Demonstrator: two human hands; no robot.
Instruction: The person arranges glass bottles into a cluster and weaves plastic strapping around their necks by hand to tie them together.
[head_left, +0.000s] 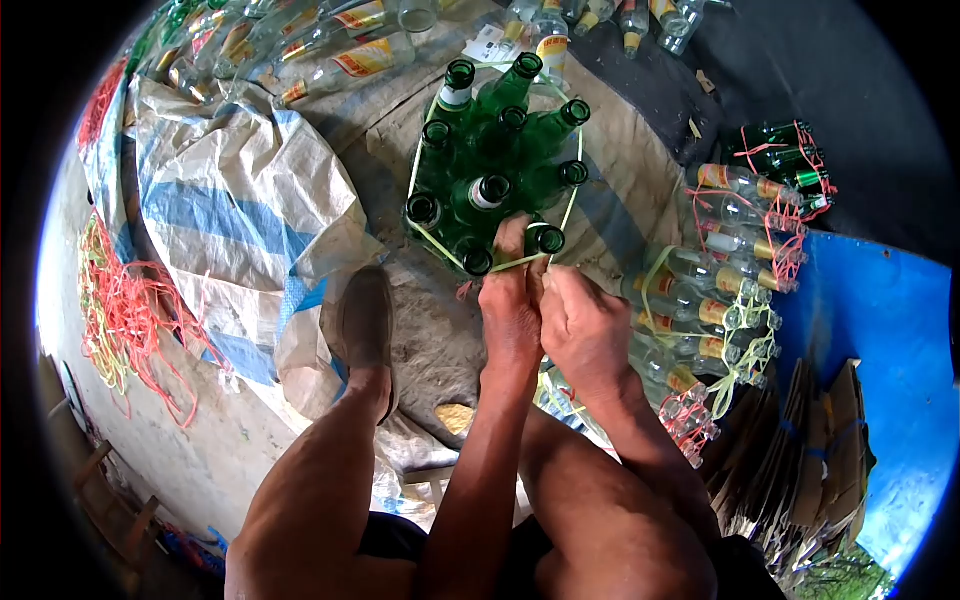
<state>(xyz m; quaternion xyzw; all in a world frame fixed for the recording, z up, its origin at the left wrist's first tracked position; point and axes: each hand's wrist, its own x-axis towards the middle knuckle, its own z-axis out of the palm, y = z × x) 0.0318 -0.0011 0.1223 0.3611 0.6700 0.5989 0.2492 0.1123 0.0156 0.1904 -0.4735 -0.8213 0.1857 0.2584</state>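
Observation:
Several green glass bottles [543, 132] stand upright in a cluster in front of me. A pale yellow-green plastic strap [571, 213] runs around the cluster near the bottle necks. My left hand [512, 290] is at the near side of the bundle, with a finger reaching up between two bottles and the others closed at the strap. Right beside it, my right hand [588, 318] is closed, thumb and fingers pinched where the strap meets the near bottle. The fingers hide the strap's ends.
A white-and-blue woven sheet [240, 190] lies at the left, with red plastic straps [150, 320] beyond it. Clear bottles [365, 58] lie at the back left. Tied clear bottles [715, 270] line the right, near flattened cardboard [820, 440] and a blue panel [900, 330].

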